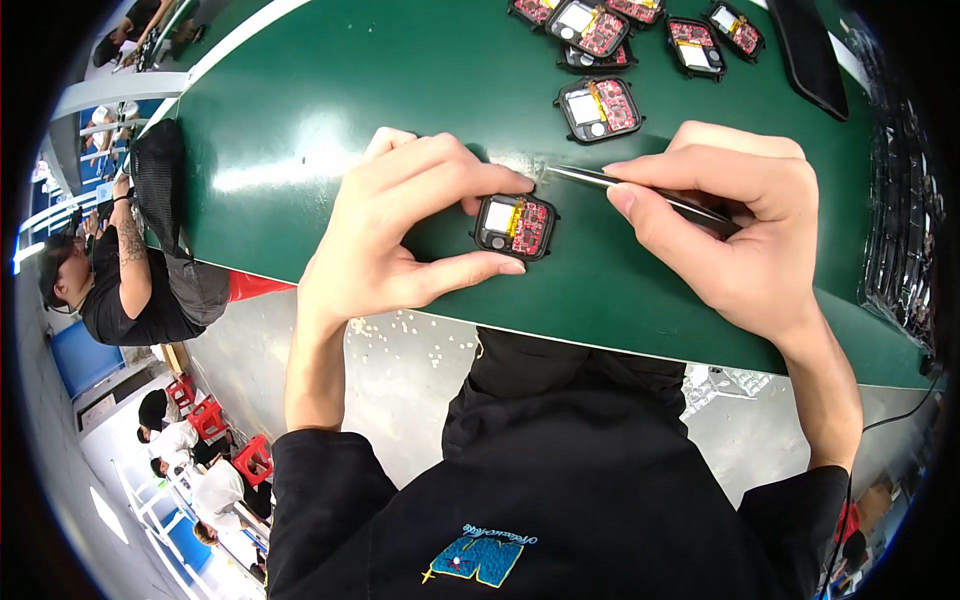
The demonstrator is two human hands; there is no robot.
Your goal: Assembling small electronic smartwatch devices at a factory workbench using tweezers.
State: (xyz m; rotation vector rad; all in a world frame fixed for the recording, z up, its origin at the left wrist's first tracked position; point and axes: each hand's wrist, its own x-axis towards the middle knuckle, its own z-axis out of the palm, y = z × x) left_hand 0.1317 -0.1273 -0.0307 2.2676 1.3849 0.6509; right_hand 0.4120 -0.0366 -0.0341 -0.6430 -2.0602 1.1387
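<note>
Between the thumb and index finger of my left hand [400, 220] is an opened smartwatch case [515, 227], gripped by its edges near the front of the green table. Its inside faces up and shows a red circuit board, a white battery and yellow tape. My right hand [735, 215] pinches a pair of dark metal tweezers [690, 206]. The tweezers' tips point left, just above and to the right of the case, apart from it. Beyond the hands, another open watch case [600, 108] lies alone on the table.
Several similar cases [590, 28] are piled at the far edge of the green table [300, 100]. A long black object [808, 55] lies at the far right. Black items in clear plastic [900, 220] line the right side. A person in black [140, 280] sits at the left.
</note>
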